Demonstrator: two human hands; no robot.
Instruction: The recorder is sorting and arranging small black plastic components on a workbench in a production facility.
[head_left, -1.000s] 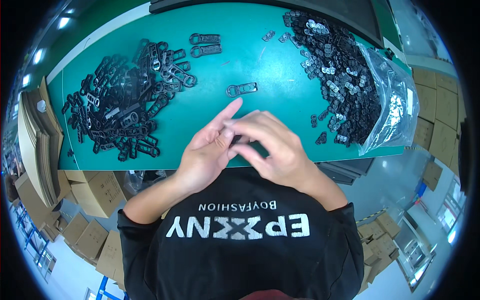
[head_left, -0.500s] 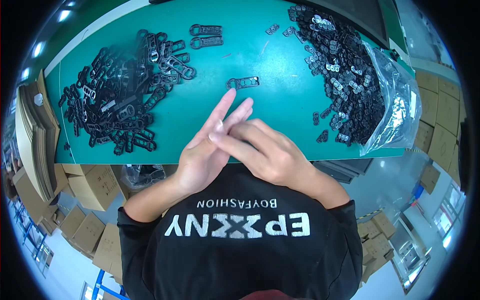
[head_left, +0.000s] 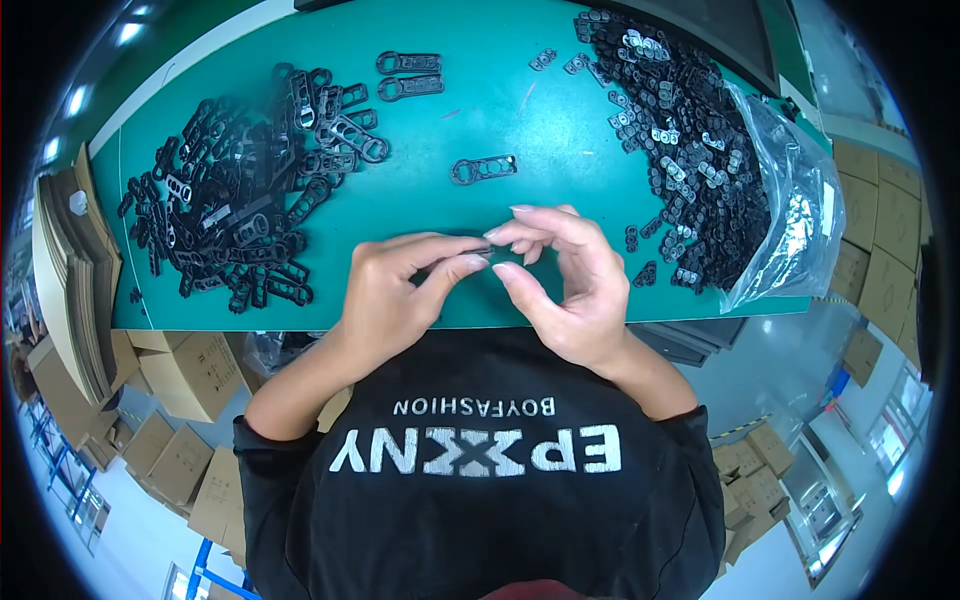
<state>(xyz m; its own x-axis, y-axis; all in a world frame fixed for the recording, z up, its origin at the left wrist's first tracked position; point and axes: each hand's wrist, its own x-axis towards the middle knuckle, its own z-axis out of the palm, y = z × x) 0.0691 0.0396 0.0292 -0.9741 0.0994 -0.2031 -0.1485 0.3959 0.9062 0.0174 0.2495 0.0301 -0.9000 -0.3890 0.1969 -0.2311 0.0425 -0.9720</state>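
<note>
Both hands meet fingertip to fingertip over the near edge of the green bench [head_left: 560, 150] — the left hand [head_left: 395, 290] and right hand [head_left: 565, 275] seem to pinch a tiny part between them, though it is hidden. Judging by this, fitting is underway; next calls for a firm, aligned press — a lone black strap [head_left: 483, 169] lies just beyond

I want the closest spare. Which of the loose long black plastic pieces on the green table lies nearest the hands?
The single long black piece lying alone mid-table, just beyond the right hand fingertips. The other long pieces sit farther off, in the left pile or as the pair at the far edge.
</note>
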